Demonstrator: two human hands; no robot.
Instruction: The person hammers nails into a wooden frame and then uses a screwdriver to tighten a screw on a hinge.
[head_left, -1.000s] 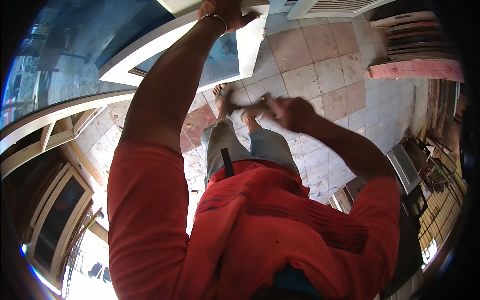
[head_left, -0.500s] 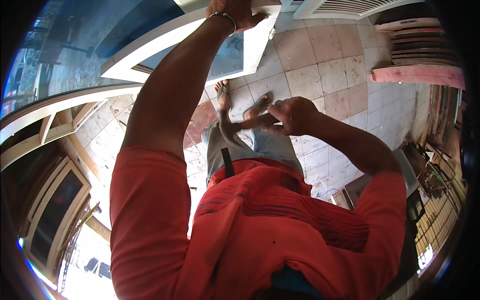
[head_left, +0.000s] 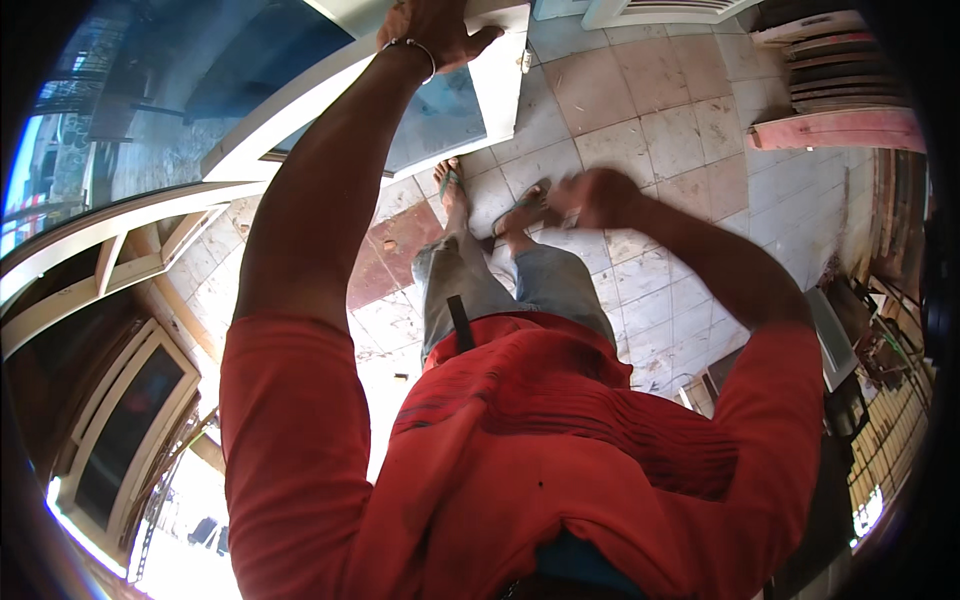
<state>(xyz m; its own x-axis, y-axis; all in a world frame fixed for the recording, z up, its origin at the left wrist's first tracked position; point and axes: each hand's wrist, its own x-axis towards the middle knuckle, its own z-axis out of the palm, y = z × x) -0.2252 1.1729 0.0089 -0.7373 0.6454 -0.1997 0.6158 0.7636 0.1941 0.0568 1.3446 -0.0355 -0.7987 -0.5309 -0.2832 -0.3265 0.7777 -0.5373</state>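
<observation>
My left hand (head_left: 432,32), with a bracelet at its wrist, grips the upper edge of a white-framed glass panel (head_left: 503,82). Its thumb stretches out to the right, while the other fingers are partly cut off at the top of the view. In front of my body, my right hand (head_left: 600,198) is closed and smeared by motion. A hammer showed plainly in it half a second ago; now only a dark blur shows by the fingers, and the hammer's head cannot be made out. Below that hand are my feet in flip-flops.
Worn floor tiles (head_left: 640,150) spread around my feet. A louvered white panel (head_left: 665,10) stands at the far side. Stacked boards (head_left: 845,75) and a pink plank (head_left: 840,130) lie at the right. To the left are a large blue glass pane (head_left: 210,90) and a wooden-framed window (head_left: 130,430).
My right hand has moved slightly up and the hammer has swung out of clear sight into a blur. The left hand and the white-framed panel have shifted a little leftward in the view.
</observation>
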